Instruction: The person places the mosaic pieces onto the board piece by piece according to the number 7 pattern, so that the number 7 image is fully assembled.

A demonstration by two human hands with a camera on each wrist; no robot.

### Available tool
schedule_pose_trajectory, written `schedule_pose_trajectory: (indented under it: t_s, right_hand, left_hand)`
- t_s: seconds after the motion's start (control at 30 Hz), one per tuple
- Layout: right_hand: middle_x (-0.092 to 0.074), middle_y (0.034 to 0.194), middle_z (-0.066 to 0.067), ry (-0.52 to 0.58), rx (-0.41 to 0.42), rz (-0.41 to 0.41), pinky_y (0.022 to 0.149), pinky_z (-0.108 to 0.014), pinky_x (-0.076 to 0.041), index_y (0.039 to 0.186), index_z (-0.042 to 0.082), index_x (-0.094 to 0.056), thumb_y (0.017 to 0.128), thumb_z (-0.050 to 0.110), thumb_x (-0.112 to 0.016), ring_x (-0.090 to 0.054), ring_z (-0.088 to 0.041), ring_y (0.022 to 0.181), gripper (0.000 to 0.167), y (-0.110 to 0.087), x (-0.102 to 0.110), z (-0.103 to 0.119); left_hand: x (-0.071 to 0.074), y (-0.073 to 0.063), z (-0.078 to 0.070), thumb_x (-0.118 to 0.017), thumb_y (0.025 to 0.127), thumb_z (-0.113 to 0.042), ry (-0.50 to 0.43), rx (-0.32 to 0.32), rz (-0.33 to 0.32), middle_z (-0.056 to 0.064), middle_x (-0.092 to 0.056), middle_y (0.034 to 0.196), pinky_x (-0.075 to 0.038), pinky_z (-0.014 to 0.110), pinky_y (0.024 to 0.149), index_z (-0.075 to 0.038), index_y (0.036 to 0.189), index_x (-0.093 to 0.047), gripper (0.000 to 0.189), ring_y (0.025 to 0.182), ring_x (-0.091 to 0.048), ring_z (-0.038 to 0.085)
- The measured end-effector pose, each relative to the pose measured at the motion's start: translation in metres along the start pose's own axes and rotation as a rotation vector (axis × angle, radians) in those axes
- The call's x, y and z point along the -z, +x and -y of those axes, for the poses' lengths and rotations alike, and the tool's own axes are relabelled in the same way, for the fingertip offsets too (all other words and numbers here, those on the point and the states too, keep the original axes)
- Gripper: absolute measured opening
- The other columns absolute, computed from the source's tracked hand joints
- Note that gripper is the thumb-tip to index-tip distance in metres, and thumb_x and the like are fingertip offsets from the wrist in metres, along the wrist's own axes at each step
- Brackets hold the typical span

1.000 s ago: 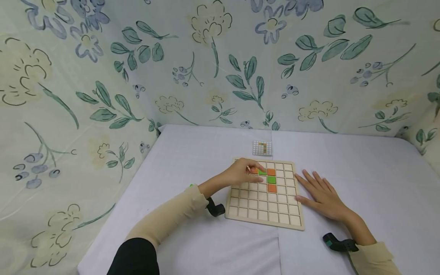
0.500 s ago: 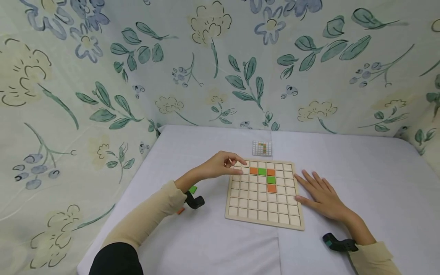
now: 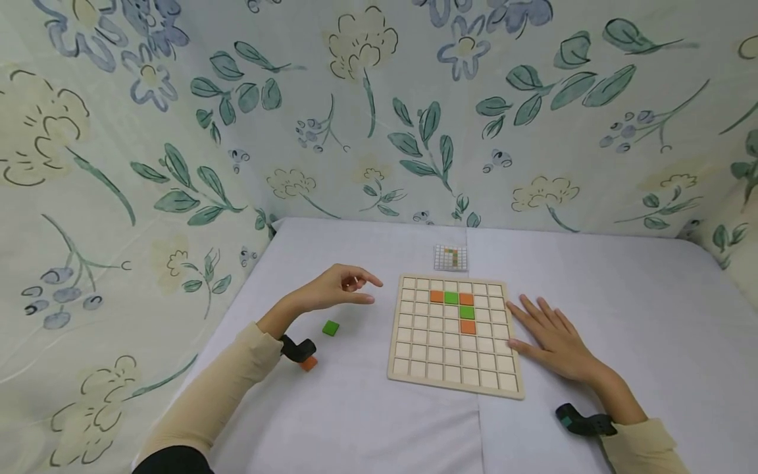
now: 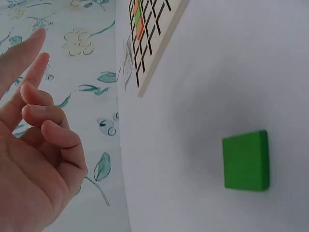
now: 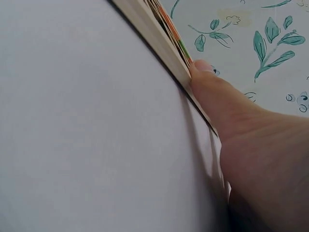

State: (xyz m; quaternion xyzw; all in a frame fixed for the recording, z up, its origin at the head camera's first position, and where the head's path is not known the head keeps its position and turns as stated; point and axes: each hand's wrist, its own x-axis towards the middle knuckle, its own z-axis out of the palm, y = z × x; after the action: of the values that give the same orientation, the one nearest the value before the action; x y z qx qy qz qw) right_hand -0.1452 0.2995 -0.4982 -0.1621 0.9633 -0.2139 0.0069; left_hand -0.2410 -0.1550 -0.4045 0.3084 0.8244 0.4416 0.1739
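A wooden grid board [image 3: 429,376] lies on the table. Several orange and green square tiles sit in its cells, among them a green tile [image 3: 466,312] and an orange tile [image 3: 468,326] below it. My left hand [image 3: 331,288] hovers left of the board, thumb and index finger apart with nothing between them, other fingers loosely bent. Below it on the cloth lies a loose green tile [image 3: 331,328], large in the left wrist view [image 4: 245,162]. My right hand [image 3: 553,342] rests flat on the cloth, fingers spread, thumb touching the board's right edge [image 5: 181,72].
A loose orange tile [image 3: 309,363] lies near the left wrist, partly hidden by the black wrist camera [image 3: 298,349]. Behind the board is a small card [image 3: 451,257] printed with a coloured grid pattern. A floral curtain [image 3: 367,118] hangs behind the white-covered table [image 3: 391,428].
My left hand has left the tiles on the board and moved left over the cloth, uncovering the orange and green tiles in the upper row. The right hand has stayed in place.
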Motion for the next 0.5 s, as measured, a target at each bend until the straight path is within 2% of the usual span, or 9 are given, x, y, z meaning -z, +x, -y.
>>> schedule_pose_trajectory:
  t_s: [0.23,0.37,0.5]
  right_hand:
    - [-0.012,0.163,-0.021,-0.001,-0.002,-0.003,0.113,-0.061,0.008,0.159,0.016,-0.025,0.096,0.053,-0.058,0.002,-0.045,0.148,0.080,0.000,0.001,0.001]
    - [-0.013,0.163,-0.021,-0.003,-0.006,-0.001,0.113,-0.061,0.008,0.159,0.016,-0.026,0.096,0.053,-0.058,0.002,-0.045,0.148,0.080,0.000,0.001,0.001]
    - [-0.012,0.163,-0.021,0.001,-0.007,0.002,0.113,-0.061,0.008,0.160,0.016,-0.025,0.096,0.053,-0.058,0.002,-0.046,0.148,0.080,0.000,0.001,0.001]
  left_hand:
    - [0.014,-0.023,0.027,-0.081,0.085,-0.020,0.028,0.022,0.017,0.023,-0.046,0.088,-0.034,0.026,0.065,-0.006,0.116,-0.074,0.034,0.071,-0.038,0.017]
    - [0.018,-0.034,0.040,-0.082,0.085,-0.023,0.056,0.040,0.025,0.015,-0.049,0.084,-0.034,0.026,0.064,-0.007,0.115,-0.075,0.035,0.071,-0.039,0.016]
    - [0.022,-0.043,0.050,-0.082,0.085,-0.025,0.041,0.065,0.033,0.002,-0.046,0.076,-0.033,0.025,0.062,-0.009,0.116,-0.075,0.036,0.069,-0.038,0.015]
